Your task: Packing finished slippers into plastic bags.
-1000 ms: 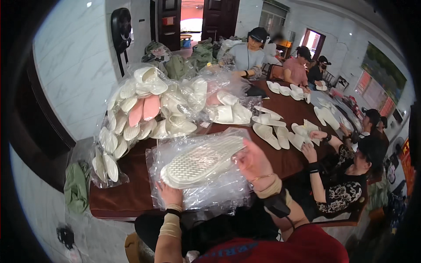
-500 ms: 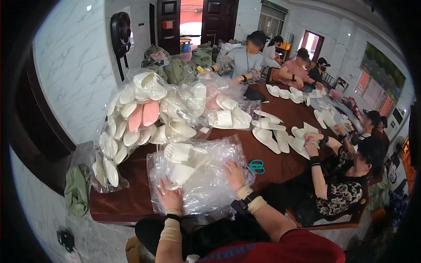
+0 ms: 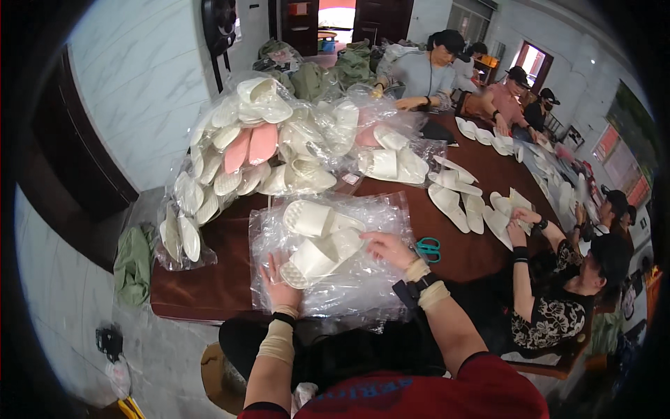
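A pair of white slippers lies in front of me, one slipper (image 3: 307, 218) behind the other slipper (image 3: 310, 262), on a stack of clear plastic bags (image 3: 373, 286). My left hand (image 3: 283, 288) is open beside the near slipper's left end, fingers spread and pointing away from me. At the pair's right end, my right hand (image 3: 391, 248) reaches in with fingers stretched out. Its fingertips are at the slipper's edge; whether they touch it I cannot tell. Tan wraps and dark bands circle both my wrists.
Bagged white and pink slippers (image 3: 251, 146) are heaped at the table's left. Teal scissors (image 3: 428, 249) lie right of the bags. Loose white slippers (image 3: 457, 202) stand farther right, near a co-worker in a patterned top (image 3: 548, 321). Other people work along the brown table (image 3: 202, 286).
My right hand has moved from the plastic to the slippers' right end. The near slipper has turned and now lies alongside the other. The view has shifted slightly.
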`<act>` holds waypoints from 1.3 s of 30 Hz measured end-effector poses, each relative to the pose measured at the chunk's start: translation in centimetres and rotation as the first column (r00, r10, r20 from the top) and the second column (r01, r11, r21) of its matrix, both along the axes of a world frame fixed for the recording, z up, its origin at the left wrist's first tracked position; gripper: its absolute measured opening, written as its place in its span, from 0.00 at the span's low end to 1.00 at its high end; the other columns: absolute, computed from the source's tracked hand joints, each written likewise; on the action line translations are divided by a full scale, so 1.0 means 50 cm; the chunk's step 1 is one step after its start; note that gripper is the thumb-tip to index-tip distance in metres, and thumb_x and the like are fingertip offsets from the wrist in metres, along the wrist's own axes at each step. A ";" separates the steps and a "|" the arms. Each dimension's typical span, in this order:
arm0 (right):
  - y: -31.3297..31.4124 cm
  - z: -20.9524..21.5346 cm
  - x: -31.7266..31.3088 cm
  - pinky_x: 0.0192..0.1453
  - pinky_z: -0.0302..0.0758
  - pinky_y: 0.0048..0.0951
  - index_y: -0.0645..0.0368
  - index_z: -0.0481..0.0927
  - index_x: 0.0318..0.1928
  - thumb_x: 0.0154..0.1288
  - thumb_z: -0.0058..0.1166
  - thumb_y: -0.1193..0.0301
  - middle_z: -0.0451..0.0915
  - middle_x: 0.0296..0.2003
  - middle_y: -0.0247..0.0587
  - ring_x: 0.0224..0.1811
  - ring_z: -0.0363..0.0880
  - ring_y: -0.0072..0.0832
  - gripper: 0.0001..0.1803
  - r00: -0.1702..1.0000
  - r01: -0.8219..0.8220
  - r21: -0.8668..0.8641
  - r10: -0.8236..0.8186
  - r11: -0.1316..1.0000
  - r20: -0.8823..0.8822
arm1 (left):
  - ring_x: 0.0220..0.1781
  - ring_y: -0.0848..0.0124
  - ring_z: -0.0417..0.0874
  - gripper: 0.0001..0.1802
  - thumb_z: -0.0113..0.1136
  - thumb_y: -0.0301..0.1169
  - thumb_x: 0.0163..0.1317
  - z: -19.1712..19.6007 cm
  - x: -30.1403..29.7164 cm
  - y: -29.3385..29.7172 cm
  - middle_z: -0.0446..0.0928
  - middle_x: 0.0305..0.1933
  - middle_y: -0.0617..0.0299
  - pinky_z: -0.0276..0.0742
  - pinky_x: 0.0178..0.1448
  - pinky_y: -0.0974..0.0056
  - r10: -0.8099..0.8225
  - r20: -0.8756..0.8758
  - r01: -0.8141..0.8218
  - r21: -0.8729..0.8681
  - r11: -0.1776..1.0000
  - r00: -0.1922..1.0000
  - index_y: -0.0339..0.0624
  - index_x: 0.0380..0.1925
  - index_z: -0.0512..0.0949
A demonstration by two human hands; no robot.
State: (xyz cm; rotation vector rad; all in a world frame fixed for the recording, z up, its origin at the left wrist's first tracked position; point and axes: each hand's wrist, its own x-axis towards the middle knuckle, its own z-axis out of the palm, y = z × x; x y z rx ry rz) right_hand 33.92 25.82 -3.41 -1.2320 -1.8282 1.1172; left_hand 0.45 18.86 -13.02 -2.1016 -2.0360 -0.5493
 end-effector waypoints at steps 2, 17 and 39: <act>0.029 -0.055 -0.018 0.47 0.82 0.37 0.58 0.80 0.63 0.74 0.58 0.68 0.87 0.42 0.46 0.39 0.86 0.37 0.20 0.966 0.007 0.241 -0.068 0.970 0.249 | 0.87 0.49 0.50 0.36 0.51 0.46 0.71 -0.013 -0.005 0.002 0.59 0.83 0.50 0.36 0.85 0.34 0.005 -0.028 -0.004 0.010 1.000 1.000 0.50 0.78 0.65; 0.110 -0.068 -0.120 0.71 0.72 0.46 0.64 0.71 0.67 0.53 0.73 0.45 0.76 0.63 0.65 0.68 0.74 0.57 0.49 0.818 0.074 -0.065 -0.024 0.995 0.574 | 0.88 0.51 0.47 0.33 0.50 0.47 0.72 -0.023 -0.023 0.000 0.59 0.83 0.52 0.34 0.85 0.35 0.015 0.036 -0.015 0.001 1.000 0.999 0.50 0.75 0.69; -0.017 -0.053 -0.047 0.41 0.78 0.29 0.64 0.75 0.65 0.67 0.69 0.62 0.84 0.49 0.40 0.45 0.82 0.27 0.31 0.963 -0.013 -0.558 -0.140 0.830 -0.229 | 0.80 0.59 0.67 0.28 0.60 0.32 0.72 -0.001 -0.157 0.043 0.69 0.77 0.51 0.60 0.79 0.49 -0.154 0.874 0.223 0.053 0.973 0.462 0.45 0.72 0.73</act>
